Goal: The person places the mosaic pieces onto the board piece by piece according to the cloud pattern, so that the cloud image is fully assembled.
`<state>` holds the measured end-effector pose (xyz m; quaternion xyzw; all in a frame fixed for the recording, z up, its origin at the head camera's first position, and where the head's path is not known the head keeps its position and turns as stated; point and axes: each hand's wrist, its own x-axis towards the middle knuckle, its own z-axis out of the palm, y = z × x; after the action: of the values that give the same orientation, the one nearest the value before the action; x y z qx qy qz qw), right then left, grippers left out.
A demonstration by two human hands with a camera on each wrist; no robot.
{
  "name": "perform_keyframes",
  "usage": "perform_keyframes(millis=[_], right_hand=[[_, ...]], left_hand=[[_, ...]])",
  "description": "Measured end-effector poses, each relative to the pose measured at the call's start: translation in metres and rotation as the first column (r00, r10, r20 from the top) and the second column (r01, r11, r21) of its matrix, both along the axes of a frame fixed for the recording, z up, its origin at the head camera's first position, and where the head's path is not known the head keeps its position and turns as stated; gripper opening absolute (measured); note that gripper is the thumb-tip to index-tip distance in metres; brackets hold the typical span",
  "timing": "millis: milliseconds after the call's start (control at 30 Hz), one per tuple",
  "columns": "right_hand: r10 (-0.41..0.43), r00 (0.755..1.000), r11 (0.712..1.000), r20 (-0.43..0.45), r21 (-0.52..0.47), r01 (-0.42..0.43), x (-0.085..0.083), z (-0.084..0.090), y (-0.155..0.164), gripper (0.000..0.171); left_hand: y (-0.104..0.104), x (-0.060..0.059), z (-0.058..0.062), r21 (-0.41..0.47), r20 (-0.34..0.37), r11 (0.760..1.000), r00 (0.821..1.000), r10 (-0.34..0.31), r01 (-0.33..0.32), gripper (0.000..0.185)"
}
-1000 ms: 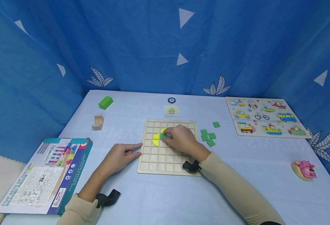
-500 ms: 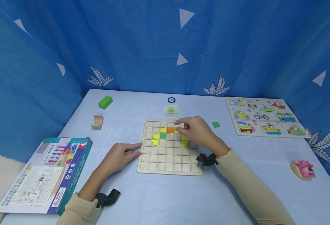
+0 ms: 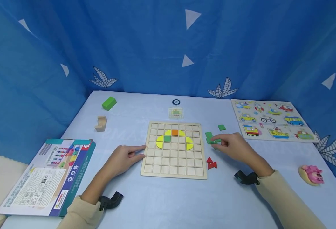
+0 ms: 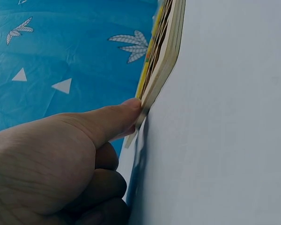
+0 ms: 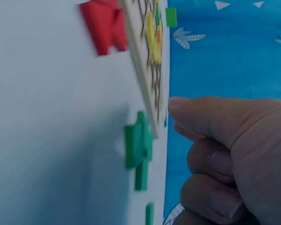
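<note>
Six tiles already sit in the wooden grid board (image 3: 174, 149), namely yellow curved pieces, one orange square (image 3: 174, 132) and one green square (image 3: 167, 138), forming an arch in the upper rows, while most cells below stay bare, so by my judgement the picture is only begun. Left hand (image 3: 124, 158) rests on the table with its forefinger straight against the board's left edge, holding nothing; right hand (image 3: 234, 147) has its fingers curled at the loose green squares (image 3: 210, 138) just right of the board, though whether it pinches one I cannot tell, and two red triangles (image 3: 211, 163) lie untouched near the board's lower right corner
</note>
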<state>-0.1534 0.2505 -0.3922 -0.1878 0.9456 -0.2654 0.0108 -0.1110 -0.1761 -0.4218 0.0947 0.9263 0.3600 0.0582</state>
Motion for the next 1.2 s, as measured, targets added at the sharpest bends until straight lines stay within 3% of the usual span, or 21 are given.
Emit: perform_keyframes(millis=[433,733,1200], right_hand=[[-0.074,0.997,0.997,-0.028,0.019,0.074,0.007,-0.025,0.023,0.032],[-0.057,0.998,0.998,0.017,-0.021,0.058,0.005,-0.026,0.021,0.029],[-0.007,0.995,1.000,0.096,0.016,0.005,0.006,-0.023,0.032,0.025]], left_hand=[[0.001,0.001,-0.001,0.002,0.007,1.000,1.000,0.010,-0.010,0.041],[0.001,0.001,0.001,-0.016,-0.005,1.000,1.000,0.002,-0.002,0.041],[0.001,0.002,-0.001,-0.013,-0.008,1.000,1.000,0.001,-0.001,0.041]])
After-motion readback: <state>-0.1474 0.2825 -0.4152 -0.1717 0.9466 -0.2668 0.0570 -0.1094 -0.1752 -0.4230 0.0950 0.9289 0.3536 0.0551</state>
